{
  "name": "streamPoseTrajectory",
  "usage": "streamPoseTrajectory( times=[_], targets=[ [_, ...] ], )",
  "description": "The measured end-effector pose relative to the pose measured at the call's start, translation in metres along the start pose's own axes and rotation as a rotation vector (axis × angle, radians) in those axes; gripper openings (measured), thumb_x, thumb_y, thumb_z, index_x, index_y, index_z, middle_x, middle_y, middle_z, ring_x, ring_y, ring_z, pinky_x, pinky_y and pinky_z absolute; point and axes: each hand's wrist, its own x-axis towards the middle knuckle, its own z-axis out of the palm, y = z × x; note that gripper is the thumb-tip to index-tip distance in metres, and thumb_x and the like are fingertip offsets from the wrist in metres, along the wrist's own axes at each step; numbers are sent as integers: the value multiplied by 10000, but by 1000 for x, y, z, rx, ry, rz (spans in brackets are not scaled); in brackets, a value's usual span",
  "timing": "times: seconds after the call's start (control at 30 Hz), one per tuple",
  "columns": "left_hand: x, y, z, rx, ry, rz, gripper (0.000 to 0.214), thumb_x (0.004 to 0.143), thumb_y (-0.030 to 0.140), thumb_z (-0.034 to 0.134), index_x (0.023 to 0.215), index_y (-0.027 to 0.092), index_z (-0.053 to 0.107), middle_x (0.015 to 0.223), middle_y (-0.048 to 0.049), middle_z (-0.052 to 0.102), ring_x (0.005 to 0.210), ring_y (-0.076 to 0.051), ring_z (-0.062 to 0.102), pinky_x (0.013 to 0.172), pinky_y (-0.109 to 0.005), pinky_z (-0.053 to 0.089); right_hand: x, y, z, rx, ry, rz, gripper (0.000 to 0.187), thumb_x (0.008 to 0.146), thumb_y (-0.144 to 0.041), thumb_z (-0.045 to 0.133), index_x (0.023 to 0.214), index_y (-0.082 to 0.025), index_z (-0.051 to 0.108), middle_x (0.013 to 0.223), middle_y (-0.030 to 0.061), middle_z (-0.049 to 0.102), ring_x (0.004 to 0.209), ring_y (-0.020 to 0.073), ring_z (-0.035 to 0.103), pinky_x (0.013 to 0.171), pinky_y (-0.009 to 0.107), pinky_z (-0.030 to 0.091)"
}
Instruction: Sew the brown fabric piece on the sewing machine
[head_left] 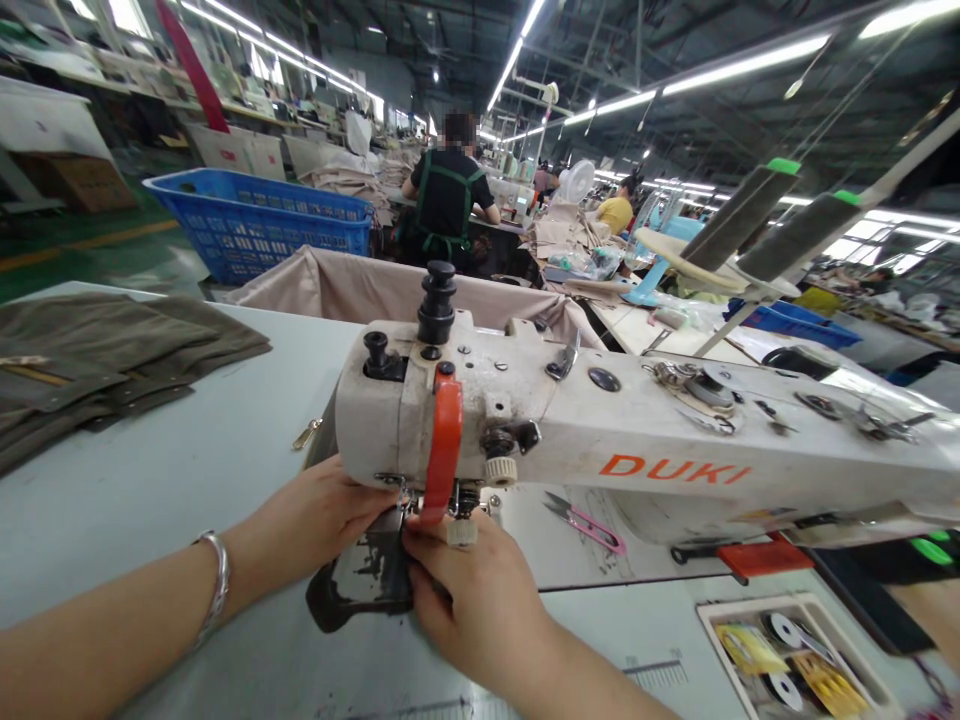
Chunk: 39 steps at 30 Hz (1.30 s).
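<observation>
A white DUKI sewing machine [645, 440] stands on the pale worktable [150, 480]. Under its needle head lies a small dark piece of material [360, 590]. My left hand [330, 515], with a silver bracelet on the wrist, rests on the left side of that piece, fingers curled down onto it. My right hand [469, 590] presses on its right edge just below the orange guard [442, 450], fingers bent under the head. The needle itself is hidden behind the guard and my fingers.
A stack of olive-green fabric [97, 360] lies at the table's left. Pink thread snips [589, 522] sit behind the needle. A tray of bobbins and labels [787, 660] is at lower right. A blue crate [255, 225] and other workers are beyond the table.
</observation>
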Motion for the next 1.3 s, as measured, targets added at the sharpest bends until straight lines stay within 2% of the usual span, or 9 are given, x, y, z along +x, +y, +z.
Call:
streamPoseTrajectory(
  times=[0.13,0.3,0.47,0.57,0.67,0.83,0.93,1.03,1.3],
  targets=[
    [-2,3,0,21,-54,-62,529,1167,159,349,1202,270,864,1279,7,870,1195,-229,803,1141,-388,637,1,-1,-1,-4,-19,1,227,971,-138,686,1115,-196,852,1256,76,869,1066,295,797,873,407,680],
    [-2,18,-6,42,-82,-114,448,1124,170,400,1033,237,834,1041,-40,851,1049,-263,796,1077,-427,642,-1,1,0,9,16,-13,216,1008,-144,674,1103,-201,859,1253,85,873,1057,290,810,875,408,682],
    [-1,57,-23,47,-82,-161,313,1118,214,521,1256,218,802,1254,-81,855,1122,-295,843,1017,-471,704,-3,3,-2,89,53,-46,211,1016,-123,672,1084,-207,853,1249,82,877,1091,266,816,945,392,679],
    [-3,68,-33,71,-49,-145,290,1116,351,631,1289,194,804,1265,-107,854,1126,-309,858,973,-456,744,-3,3,-5,105,48,-61,204,1013,-121,683,1101,-205,847,1260,80,876,1094,269,815,926,393,669],
    [-13,64,-38,71,-13,-93,429,1035,537,786,1330,226,797,1266,-106,844,1095,-300,860,944,-404,760,-3,4,-7,103,11,-81,196,1010,-118,666,1068,-196,836,1251,89,873,1082,273,814,930,412,655],
    [-63,64,-22,11,-115,-189,745,919,531,866,1589,281,657,1530,-102,740,1332,-291,805,1121,-381,684,-6,10,-12,105,-40,-131,219,1021,-132,642,1100,-192,838,1250,63,874,1026,245,802,920,410,630],
    [-90,73,-4,39,-117,-139,621,1001,567,750,1579,347,693,1638,-58,692,1395,-279,775,1127,-397,689,-8,13,-16,121,-67,-184,261,967,-129,670,1158,-199,834,1219,31,876,997,225,788,916,401,612],
    [-94,84,2,153,-25,-59,471,1079,540,679,1513,374,754,1617,-8,720,1393,-264,757,1100,-366,709,-8,13,-20,107,-88,-192,230,936,-137,687,1096,-220,831,1132,8,865,924,222,753,860,402,596],
    [-64,105,-8,205,178,131,309,1171,327,587,1352,186,794,1358,-26,823,1339,-211,686,1429,-300,288,-14,8,-16,91,-14,-261,213,947,-107,656,1080,-207,789,1267,52,858,1000,219,768,854,379,592]
  ],
)
